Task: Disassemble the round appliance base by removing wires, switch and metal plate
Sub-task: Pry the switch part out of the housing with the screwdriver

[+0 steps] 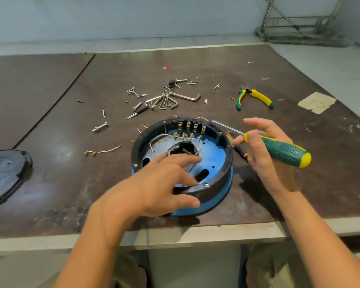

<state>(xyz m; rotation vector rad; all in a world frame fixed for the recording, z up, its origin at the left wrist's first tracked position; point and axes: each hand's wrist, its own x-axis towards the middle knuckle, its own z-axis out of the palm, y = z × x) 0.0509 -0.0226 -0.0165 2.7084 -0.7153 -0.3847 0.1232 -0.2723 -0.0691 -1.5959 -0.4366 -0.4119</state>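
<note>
The round appliance base (220,175), black-rimmed and blue inside, lies open side up near the table's front edge. A row of brass switch terminals (191,127) lines its far inner wall, and thin white wires (164,136) run from them toward a dark central opening. My left hand (164,183) reaches over the near rim with straight fingers above the centre, thumb against the outer rim. My right hand (262,150) holds a green and yellow screwdriver (285,150) just right of the base, its shaft pointing at the far rim.
Loose bolts, screws and a bunch of hex keys (168,99) lie beyond the base. Green and yellow pliers (255,96) lie at the far right, near cardboard scraps (316,101). A detached wire with brass lugs (102,151) and a dark cover (4,173) lie to the left.
</note>
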